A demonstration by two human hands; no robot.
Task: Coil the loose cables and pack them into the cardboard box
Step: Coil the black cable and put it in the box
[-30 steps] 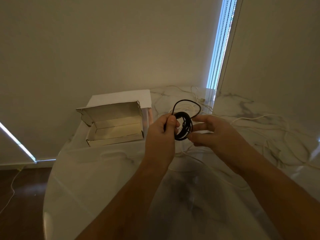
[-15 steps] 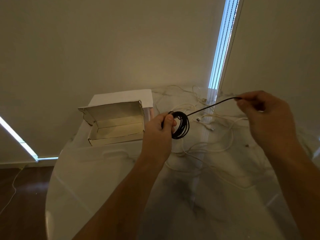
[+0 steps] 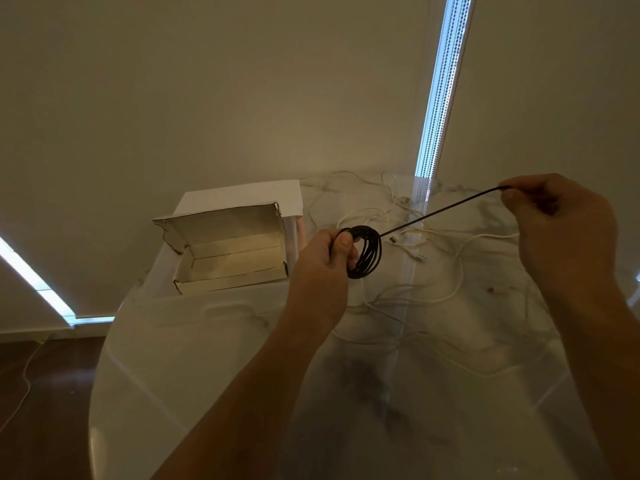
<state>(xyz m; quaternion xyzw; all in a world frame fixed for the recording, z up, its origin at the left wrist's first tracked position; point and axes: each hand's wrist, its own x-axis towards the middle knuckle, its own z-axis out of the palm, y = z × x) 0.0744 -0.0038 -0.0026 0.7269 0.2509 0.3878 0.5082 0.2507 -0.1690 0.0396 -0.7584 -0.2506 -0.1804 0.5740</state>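
Two bare hands work above a white marble table [image 3: 214, 358], and the cardboard box [image 3: 228, 252] serves as the landmark at its far left part. That box sits with its lid flap standing up at the back and its inside showing only bare cardboard walls and floor; nothing lies in it. Just to the right of the box, the left hand [image 3: 323, 268] has its thumb and curled fingers clamped on a black cable [image 3: 367, 252] wound into a small coil of several loops, held in the air above the tabletop. From the coil a straight free length of the same cable runs up and to the right, well away from the box, to the right hand [image 3: 561, 230], whose fingertips are pinched together on its end. Farther right of the box and beneath both hands, loose white cables [image 3: 460, 271] sprawl in tangled curves across the table, one with a plug end lying near the coil. A pale wall stands behind the box.
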